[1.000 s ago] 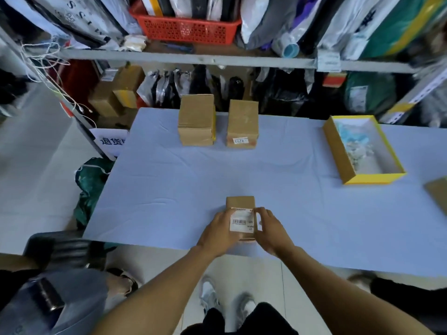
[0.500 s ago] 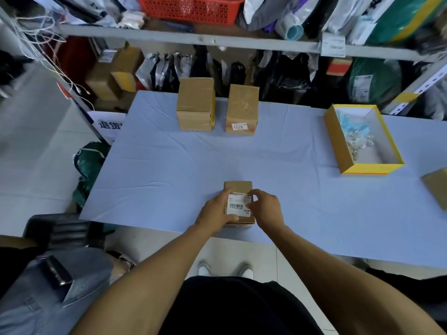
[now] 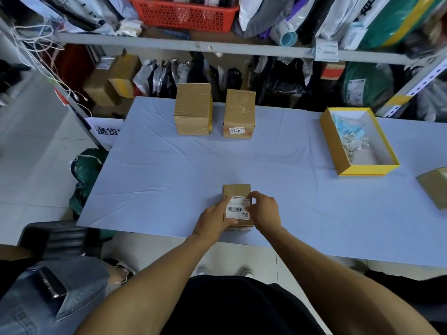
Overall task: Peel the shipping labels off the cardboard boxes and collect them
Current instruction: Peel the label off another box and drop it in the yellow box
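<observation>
The small box is gripped by the left hand; the label corner is now pinched by the right hand. Two boxes and a yellow tray are seen farther on the tabletop.

Surface: table under pale blue cloth.
At grip: small box.
Beyond grip: two cardboard boxes.
Right of grip: yellow tray, box.

1. White shipping label on the small box at lower centre: a barcode, "MXRO" and "03".
2. Sticker on the upper-centre box: "0275".
3. White sign at the table's left edge: "退货".
</observation>
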Tool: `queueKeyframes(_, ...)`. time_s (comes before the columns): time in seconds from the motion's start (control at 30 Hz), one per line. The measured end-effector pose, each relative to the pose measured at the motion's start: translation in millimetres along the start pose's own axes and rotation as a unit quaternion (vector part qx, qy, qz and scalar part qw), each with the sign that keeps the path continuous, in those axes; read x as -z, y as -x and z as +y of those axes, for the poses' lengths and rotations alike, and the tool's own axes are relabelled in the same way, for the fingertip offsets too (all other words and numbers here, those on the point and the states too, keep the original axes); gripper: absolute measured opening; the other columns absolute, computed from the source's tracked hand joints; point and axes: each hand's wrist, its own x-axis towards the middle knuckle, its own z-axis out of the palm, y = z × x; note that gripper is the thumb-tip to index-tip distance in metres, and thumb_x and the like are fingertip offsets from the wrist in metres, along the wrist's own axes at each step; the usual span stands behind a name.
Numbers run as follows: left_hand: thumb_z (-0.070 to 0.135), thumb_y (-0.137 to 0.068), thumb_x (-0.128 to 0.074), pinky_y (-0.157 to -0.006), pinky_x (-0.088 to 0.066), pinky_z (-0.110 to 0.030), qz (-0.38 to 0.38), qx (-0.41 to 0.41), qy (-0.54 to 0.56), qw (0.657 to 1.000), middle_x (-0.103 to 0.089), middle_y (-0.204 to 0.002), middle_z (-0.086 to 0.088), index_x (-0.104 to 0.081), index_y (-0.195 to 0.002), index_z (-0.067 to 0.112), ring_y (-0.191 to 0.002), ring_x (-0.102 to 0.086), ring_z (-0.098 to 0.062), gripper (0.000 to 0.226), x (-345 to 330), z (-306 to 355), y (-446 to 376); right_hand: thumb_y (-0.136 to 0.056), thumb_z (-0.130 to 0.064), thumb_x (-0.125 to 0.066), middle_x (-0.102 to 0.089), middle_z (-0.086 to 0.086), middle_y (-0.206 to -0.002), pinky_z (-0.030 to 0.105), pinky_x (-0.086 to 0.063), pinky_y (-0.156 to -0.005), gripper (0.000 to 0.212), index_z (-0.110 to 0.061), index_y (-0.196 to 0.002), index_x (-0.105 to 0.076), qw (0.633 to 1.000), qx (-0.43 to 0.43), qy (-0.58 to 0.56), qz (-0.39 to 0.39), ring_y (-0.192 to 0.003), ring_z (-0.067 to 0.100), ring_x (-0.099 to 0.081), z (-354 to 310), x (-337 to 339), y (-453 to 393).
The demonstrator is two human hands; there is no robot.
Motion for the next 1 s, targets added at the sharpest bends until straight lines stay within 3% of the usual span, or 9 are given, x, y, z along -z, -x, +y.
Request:
queueKeyframes(0.3,0.036,-0.09,-0.066,-0.102,-0.046,-0.034,-0.002,-0.009,-0.005,1.0,-0.05,-0.144,-0.005,-0.015,-0.154,0.028,-0.125,-0.053,-0.026,0.082,-1,2,1,-0.085,-0.013,-0.062,-0.07,0.005,-0.096,0.039,-0.055,-0.075,0.024,-0.019,-0.108,-0.064,1.0,-0.017,-0.015,-0.005,-0.085,0.024,-0.066,1,2,1)
queueKeyframes(0.53,0.038,-0.087,-0.07,-0.104,-0.044,-0.035,-0.021,-0.01,-0.044,0.999,-0.049,-0.145,-0.009,-0.018,-0.154,0.023,-0.126,-0.051,-0.028,0.087,5,2,-5,-0.086,-0.021,-0.065,-0.07,0.003,-0.095,0.035,-0.056,-0.07,0.007,-0.021,-0.092,-0.068,0.998,-0.05,-0.035,0.021,-0.078,0.021,-0.067,-6,4,-8)
queueKeyframes(0.63,0.04,-0.084,-0.072,-0.1,-0.046,-0.036,-0.025,-0.008,-0.065,0.998,-0.053,-0.14,-0.011,-0.019,-0.153,0.023,-0.123,-0.054,-0.03,0.089,7,3,-8,-0.087,-0.018,-0.063,-0.071,0.005,-0.091,0.028,-0.048,-0.064,0.008,-0.018,-0.092,-0.069,0.996,-0.078,-0.031,0.011,-0.079,0.025,-0.067,-10,4,-13)
queueKeyframes(0.73,0.039,-0.083,-0.073,-0.095,-0.049,-0.037,-0.031,-0.013,-0.086,0.996,-0.057,-0.134,-0.012,-0.024,-0.15,0.021,-0.117,-0.057,-0.03,0.085,10,6,-10,-0.087,-0.017,-0.061,-0.072,0.007,-0.092,0.031,-0.052,-0.067,0.01,-0.016,-0.092,-0.07,0.996,-0.083,-0.026,0.009,-0.081,0.027,-0.068,-10,3,-15)
queueKeyframes(0.83,0.039,-0.082,-0.074,-0.092,-0.052,-0.038,-0.033,-0.02,-0.094,0.995,-0.059,-0.131,-0.01,-0.028,-0.144,0.021,-0.113,-0.059,-0.029,0.08,11,9,-12,-0.088,-0.017,-0.059,-0.071,0.006,-0.097,0.035,-0.054,-0.074,0.011,-0.016,-0.094,-0.069,0.998,-0.058,-0.006,0.035,-0.085,0.026,-0.067,-8,2,-12)
queueKeyframes(1.0,0.039,-0.08,-0.075,-0.091,-0.053,-0.041,-0.036,-0.017,-0.092,0.995,-0.061,-0.127,-0.01,-0.029,-0.142,0.022,-0.11,-0.061,-0.029,0.079,12,9,-13,-0.091,-0.01,-0.05,-0.062,0.012,-0.103,0.035,-0.052,-0.07,0.015,-0.004,-0.085,-0.063,0.995,-0.028,0.095,0.004,-0.086,0.032,-0.063,-15,5,-16)
